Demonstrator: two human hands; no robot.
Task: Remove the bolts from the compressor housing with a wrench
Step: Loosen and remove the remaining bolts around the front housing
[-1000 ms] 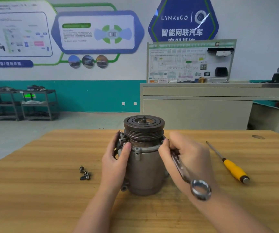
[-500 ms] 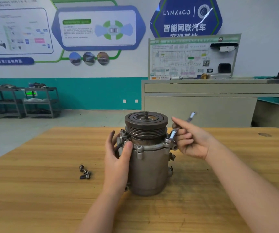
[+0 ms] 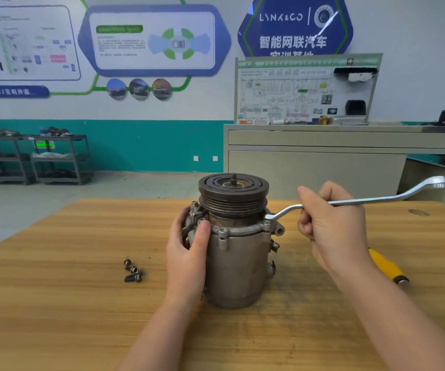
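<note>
Workshop setting, head view: we see a wooden table [image 3: 55, 303] before a grey cabinet [image 3: 323, 167] and a wall of blue and green posters [image 3: 151, 41]. On the table the compressor housing [image 3: 238, 263] stands upright, its grooved pulley [image 3: 233, 194] uppermost. Our left hand [image 3: 186, 261] wraps the housing's left side, thumb across the front just below the flange, fingers curled round behind. Our right hand [image 3: 334, 226] closes round the shank of the wrench [image 3: 363, 200], fingers curled beneath it and thumb lying along the top. From this grip the wrench runs left and down to its ring end, seated on a bolt [image 3: 267, 223] at the right of the flange; its free ring end rises well to the right of the hand. A second bolt [image 3: 223, 231] sits in the flange at the front, between our two hands. Loose bolts [image 3: 133, 271] lie clustered on the table, left of the left hand. A yellow-handled screwdriver [image 3: 388, 269] lies just beyond the right wrist, partly hidden by it.
</note>
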